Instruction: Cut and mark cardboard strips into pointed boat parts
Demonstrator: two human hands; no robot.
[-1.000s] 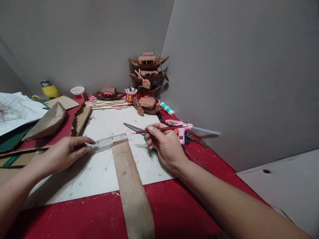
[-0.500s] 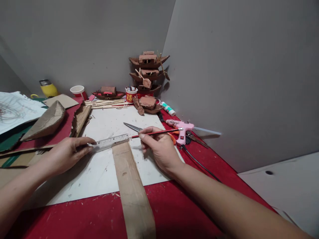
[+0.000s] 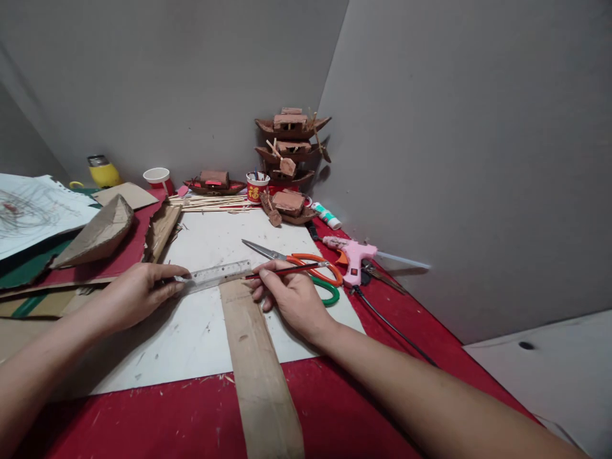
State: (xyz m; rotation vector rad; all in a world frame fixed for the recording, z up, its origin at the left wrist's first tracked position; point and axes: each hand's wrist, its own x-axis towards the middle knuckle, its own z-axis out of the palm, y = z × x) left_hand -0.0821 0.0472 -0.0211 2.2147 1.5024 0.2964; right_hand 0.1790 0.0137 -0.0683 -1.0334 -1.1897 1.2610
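My left hand (image 3: 138,294) pinches the left end of a clear ruler (image 3: 217,274), which lies across the far end of a long cardboard strip (image 3: 255,357). My right hand (image 3: 291,296) is closed around a red and black pencil (image 3: 287,271). The pencil's tip points left, at the strip near the ruler's right end. Faint pencil lines show on the strip just below the ruler. Scissors (image 3: 329,274) with orange and green handles lie just beyond my right hand, blades pointing left.
A white board (image 3: 182,357) lies on the red table (image 3: 182,427). A pink glue gun (image 3: 354,258) rests at right with its cable. Several cardboard model boats (image 3: 291,127) are stacked behind, near a red cup of pens (image 3: 258,189). Thin sticks (image 3: 210,204) and cardboard pieces (image 3: 98,236) lie left.
My right hand has moved left and slightly down with the pencil, its tip now at the strip. The scissors' handles have come into sight. The view has shifted slightly.
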